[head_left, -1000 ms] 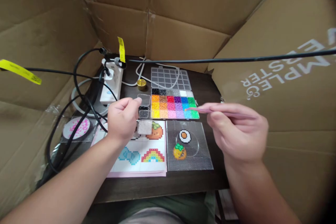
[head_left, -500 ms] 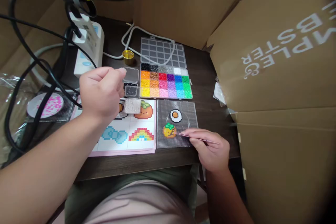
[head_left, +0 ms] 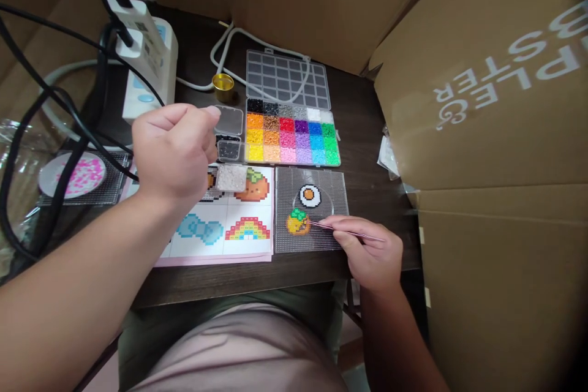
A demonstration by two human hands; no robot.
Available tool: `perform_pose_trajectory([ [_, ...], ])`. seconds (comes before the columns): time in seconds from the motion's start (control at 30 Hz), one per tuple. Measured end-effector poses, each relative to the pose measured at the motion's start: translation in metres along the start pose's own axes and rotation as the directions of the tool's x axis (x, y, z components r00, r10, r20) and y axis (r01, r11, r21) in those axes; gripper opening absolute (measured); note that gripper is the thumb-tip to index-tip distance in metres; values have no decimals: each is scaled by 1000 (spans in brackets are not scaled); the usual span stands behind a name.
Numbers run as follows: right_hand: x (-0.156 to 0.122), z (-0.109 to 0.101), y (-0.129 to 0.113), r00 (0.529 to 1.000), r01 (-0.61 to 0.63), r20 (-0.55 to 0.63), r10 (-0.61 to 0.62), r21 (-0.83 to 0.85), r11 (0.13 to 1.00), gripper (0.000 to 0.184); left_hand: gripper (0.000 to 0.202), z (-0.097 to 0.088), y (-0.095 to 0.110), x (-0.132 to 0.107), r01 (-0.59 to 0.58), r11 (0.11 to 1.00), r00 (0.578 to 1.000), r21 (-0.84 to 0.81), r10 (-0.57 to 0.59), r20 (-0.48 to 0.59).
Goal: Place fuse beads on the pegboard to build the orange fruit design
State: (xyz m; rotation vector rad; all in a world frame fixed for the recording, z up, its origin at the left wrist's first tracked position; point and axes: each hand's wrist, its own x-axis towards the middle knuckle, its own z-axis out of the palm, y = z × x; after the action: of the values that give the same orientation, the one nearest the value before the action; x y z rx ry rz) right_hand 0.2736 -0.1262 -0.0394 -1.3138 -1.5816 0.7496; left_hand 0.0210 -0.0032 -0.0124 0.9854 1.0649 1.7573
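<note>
My right hand (head_left: 374,254) pinches a pair of thin tweezers (head_left: 351,231). Their tips point left, at the right side of an orange bead persimmon (head_left: 296,225) with green leaves. It lies on a clear pegboard (head_left: 337,187), below a bead fried egg (head_left: 309,196). My left hand (head_left: 171,150) is closed in a fist over the left part of a printed pattern sheet (head_left: 202,252); whatever its fingers may hold is hidden. Beside it are a small box of whitish beads (head_left: 232,177) on the sheet and a small box of black beads (head_left: 228,146).
Behind the pegboard, a divided bead box (head_left: 294,141) stands with its clear lid (head_left: 288,78) folded back. A gold cup (head_left: 223,87) and a power strip (head_left: 156,73) with cables stand farther left. A white dish with pink beads (head_left: 73,175) sits far left. Cardboard walls (head_left: 487,226) surround the table.
The view has shifted slightly, so the table appears a little higher. My right hand still holds the tweezers at the persimmon; the left fist stays in nearly the same place.
</note>
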Motion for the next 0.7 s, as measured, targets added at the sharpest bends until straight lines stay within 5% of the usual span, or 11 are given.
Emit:
perform_pose_trajectory([
  [0.7,2,0,1,1000,7,19,-7,8,1000,24,41,1,-1,0,-21,999,1000,-37,22,23],
])
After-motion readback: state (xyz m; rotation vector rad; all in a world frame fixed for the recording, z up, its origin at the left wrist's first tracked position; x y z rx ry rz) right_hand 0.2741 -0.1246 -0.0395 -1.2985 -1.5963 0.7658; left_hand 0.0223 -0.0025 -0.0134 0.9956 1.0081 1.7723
